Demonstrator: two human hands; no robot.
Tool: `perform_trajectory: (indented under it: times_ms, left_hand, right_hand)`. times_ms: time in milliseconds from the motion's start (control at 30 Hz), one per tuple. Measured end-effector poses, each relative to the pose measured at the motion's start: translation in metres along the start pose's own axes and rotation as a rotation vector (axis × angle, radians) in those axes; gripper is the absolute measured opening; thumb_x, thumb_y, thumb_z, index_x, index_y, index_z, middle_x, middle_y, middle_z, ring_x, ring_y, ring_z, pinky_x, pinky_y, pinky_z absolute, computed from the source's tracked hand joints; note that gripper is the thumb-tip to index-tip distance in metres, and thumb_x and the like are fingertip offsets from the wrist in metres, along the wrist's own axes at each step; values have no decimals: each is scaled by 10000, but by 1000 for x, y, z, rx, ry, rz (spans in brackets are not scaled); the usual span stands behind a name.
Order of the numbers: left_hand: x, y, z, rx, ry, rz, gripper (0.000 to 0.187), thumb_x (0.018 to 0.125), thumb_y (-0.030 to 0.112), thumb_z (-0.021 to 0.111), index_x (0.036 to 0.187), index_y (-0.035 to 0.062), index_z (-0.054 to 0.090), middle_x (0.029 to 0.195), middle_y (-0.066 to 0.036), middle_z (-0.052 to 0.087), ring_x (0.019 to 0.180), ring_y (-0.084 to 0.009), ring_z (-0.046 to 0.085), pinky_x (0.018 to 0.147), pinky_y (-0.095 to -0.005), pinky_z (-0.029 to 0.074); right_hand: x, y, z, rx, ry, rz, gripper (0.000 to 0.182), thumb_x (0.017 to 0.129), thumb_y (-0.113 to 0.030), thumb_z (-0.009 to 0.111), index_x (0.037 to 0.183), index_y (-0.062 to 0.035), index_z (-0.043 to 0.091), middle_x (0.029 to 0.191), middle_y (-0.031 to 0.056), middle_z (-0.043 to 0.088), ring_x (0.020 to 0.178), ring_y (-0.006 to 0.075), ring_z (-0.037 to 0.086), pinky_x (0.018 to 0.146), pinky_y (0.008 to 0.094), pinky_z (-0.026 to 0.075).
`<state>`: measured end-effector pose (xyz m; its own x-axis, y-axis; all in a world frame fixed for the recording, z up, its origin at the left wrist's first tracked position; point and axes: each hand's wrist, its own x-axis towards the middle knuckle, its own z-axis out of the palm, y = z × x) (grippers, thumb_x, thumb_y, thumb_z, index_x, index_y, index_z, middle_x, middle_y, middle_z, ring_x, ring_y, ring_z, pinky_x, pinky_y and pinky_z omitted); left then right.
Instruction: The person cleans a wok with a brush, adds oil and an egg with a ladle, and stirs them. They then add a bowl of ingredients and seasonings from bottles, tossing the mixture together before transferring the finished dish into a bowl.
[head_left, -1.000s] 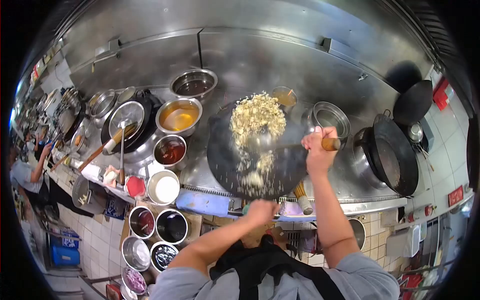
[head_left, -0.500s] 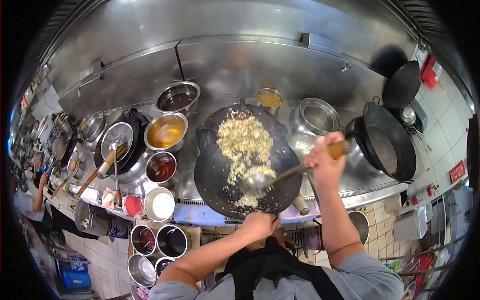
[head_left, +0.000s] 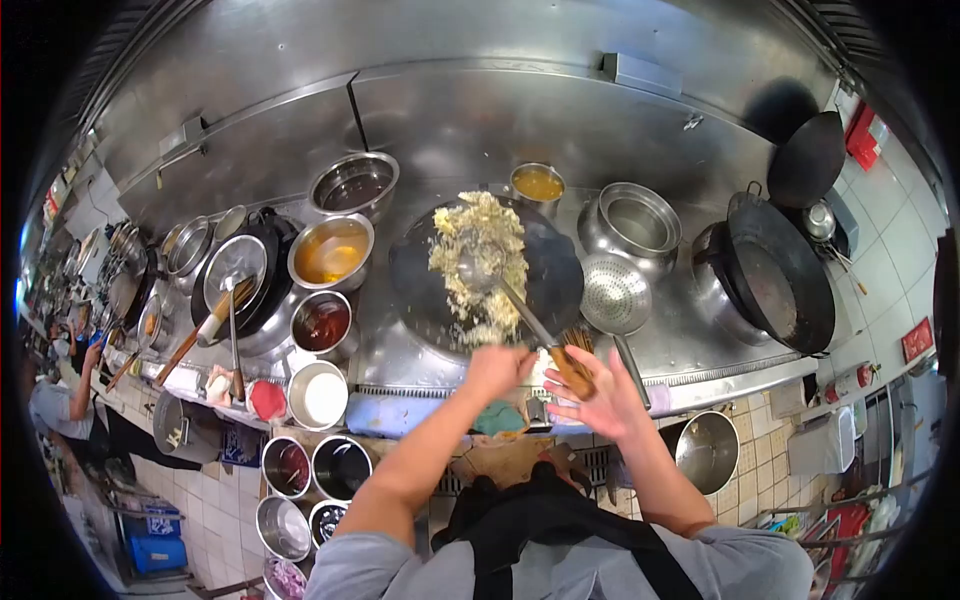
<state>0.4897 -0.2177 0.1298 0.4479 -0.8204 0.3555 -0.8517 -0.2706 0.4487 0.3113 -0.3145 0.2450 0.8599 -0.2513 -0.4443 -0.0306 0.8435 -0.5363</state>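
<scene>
A large dark wok (head_left: 552,280) sits at the middle of the stove with a heap of fried rice (head_left: 500,225) in it, some grains near its front edge. My left hand (head_left: 500,368) is closed at the wok's near edge; the exact grip is hidden. The metal ladle (head_left: 535,322) has its bowl in the rice and its wooden handle slanting toward me. Against that handle lies my right hand (head_left: 612,395), holding it loosely with fingers stretched out. A green cloth (head_left: 500,418) hangs below my left hand.
Bowls of amber liquid (head_left: 332,250) and red sauce (head_left: 322,322) stand left of the wok. To its right are a perforated strainer (head_left: 616,292), a steel pot (head_left: 640,225) and another wok (head_left: 785,285). A person (head_left: 65,410) stands far left.
The wok has moved away from me, from its tilted position at the front edge, and my left hand moved with it. My right hand came lower and left, and its fingers loosened around the ladle.
</scene>
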Motion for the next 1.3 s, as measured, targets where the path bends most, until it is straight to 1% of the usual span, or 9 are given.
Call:
perform_trajectory:
  times_ms: [133,167,467,633,733,933,1033,1100,1300]
  left_hand:
    - [8,-31,17,104,102,-27,234,878,321,579,781,115,635,785,-71,650,791,-261,635,767,-457,426]
    - [1,-31,24,148,142,-101,214,887,307,567,824,115,636,840,-74,632,864,-267,604,794,-473,413]
    - [-7,-26,31,76,150,-331,162,910,298,556,941,173,654,960,-45,562,982,-258,521,829,-509,380]
    - [-6,-27,34,19,146,-395,144,899,291,580,940,192,676,969,-30,576,1020,-245,529,842,-502,385]
    - [-6,-27,36,-95,224,-404,109,865,272,636,905,183,684,977,-21,591,1049,-242,529,845,-478,400]
    - [-3,-25,27,-54,132,-449,175,871,305,629,919,152,698,944,-31,608,1025,-247,542,819,-479,397]
    - [-2,-22,23,-27,84,-454,199,878,314,622,916,137,705,890,-36,623,987,-253,556,789,-485,391]
    - [-1,-24,22,-12,59,-455,203,877,321,623,919,140,705,880,-30,622,978,-251,560,777,-484,393]
    - [-5,-26,24,-14,107,-458,214,882,335,616,944,153,711,953,-29,623,1035,-241,544,821,-493,406]
  right_hand:
    - [130,5,-85,241,-401,468,224,963,-238,524,1129,-99,468,811,83,572,558,118,528,422,201,408]
    - [123,-6,-46,48,-10,335,94,968,-181,509,1024,-111,480,689,28,477,465,81,438,355,188,367]
    - [64,12,-80,-2142,242,-599,615,888,-189,572,1450,-102,338,832,200,659,697,348,652,678,457,515]
    - [70,-19,-76,-2127,164,-526,595,905,-155,558,1454,-95,335,840,165,654,625,339,626,615,446,512]
    - [16,-35,-26,-1193,164,-80,556,969,-171,497,1486,-166,292,737,41,513,500,145,481,443,285,432]
    - [82,0,-104,43,-66,288,331,983,-190,482,1296,-154,378,714,37,486,467,106,428,374,251,358]
    - [119,-8,-62,-567,124,101,336,971,-203,497,1281,-144,380,718,45,505,470,118,458,374,258,368]
    - [125,-21,-53,-1556,160,-333,364,957,-212,518,1278,-142,361,719,53,518,469,126,482,382,281,382]
    - [28,-25,-63,-610,37,163,378,971,-203,490,1319,-136,360,701,39,476,507,123,501,414,297,392]
